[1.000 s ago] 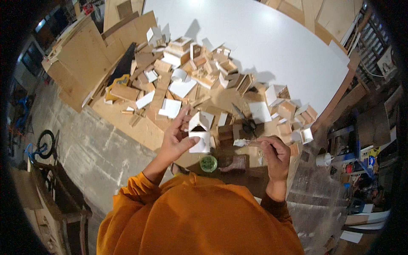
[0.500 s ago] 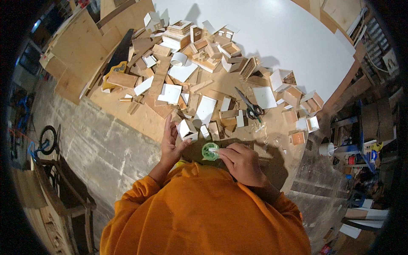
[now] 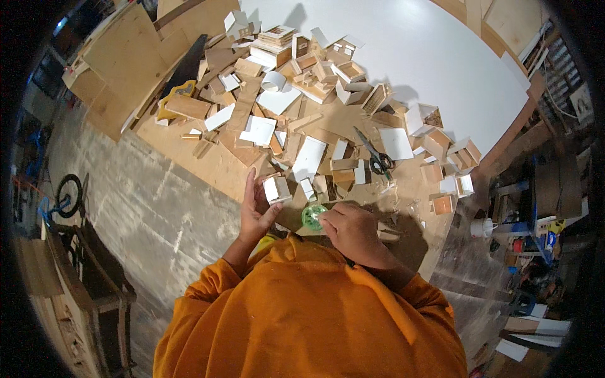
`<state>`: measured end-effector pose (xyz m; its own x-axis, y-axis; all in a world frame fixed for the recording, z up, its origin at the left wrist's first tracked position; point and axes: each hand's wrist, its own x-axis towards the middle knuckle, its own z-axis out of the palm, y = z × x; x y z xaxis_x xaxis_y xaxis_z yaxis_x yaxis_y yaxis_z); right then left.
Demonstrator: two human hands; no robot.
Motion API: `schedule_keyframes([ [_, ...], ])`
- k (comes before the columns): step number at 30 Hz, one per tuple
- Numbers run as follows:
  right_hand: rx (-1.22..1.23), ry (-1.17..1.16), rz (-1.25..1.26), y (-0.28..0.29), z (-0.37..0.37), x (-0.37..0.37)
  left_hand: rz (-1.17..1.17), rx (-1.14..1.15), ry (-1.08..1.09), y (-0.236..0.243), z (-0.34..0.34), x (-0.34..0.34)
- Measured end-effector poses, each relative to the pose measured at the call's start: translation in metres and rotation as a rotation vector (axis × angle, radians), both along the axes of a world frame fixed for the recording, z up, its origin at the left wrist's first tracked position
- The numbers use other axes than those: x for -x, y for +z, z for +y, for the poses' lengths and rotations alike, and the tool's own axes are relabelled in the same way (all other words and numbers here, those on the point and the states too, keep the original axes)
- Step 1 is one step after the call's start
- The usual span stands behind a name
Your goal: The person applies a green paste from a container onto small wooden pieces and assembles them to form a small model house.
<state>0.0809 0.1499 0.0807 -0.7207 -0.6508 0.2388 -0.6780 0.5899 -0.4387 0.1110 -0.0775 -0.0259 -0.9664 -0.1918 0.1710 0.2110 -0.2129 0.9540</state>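
My left hand (image 3: pixel 255 213) holds a small white-and-wood model house (image 3: pixel 276 189) upright at the near edge of the work board, thumb in front and fingers behind. Just right of it stands a small round green translucent cup (image 3: pixel 312 217). Over the cup's right rim, my right hand (image 3: pixel 354 232) is closed in a pinch. Its fingertips reach into the cup, and what they grip is mostly hidden. Small white and wooden offcuts (image 3: pixel 307 189) lie right beyond the model house and cup.
Scissors (image 3: pixel 378 157) with black handles lie among wood and white board pieces. Behind are several little model houses (image 3: pixel 423 120) and a yellow-handled handsaw (image 3: pixel 178 97) at the far left. A large white sheet (image 3: pixel 441 57) covers the back right. A white bucket (image 3: pixel 482 227) stands off the board's right side.
My right hand has dipped its fingertips further into the green cup, hiding the white piece seen in them before. The model house in my left hand has turned slightly. The view has shifted a little.
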Motion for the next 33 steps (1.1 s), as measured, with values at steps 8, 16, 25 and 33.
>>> schedule_keyframes([
  [8, 0.119, -0.082, -0.051, 0.0, 0.01, 0.0, 0.05, 0.681, 0.273, 0.005, -0.008, -0.037],
  [16, 0.04, -0.07, -0.064, -0.012, 0.017, -0.014, 0.145, 0.648, -0.091, 0.019, 0.033, -0.049],
  [25, 0.055, -0.065, -0.024, -0.005, 0.026, -0.03, 0.118, 0.757, -0.153, -0.016, 0.069, -0.009],
  [33, 0.072, -0.051, 0.154, 0.017, 0.036, -0.039, 0.032, 0.366, -0.169, 0.006, 0.091, -0.024],
])
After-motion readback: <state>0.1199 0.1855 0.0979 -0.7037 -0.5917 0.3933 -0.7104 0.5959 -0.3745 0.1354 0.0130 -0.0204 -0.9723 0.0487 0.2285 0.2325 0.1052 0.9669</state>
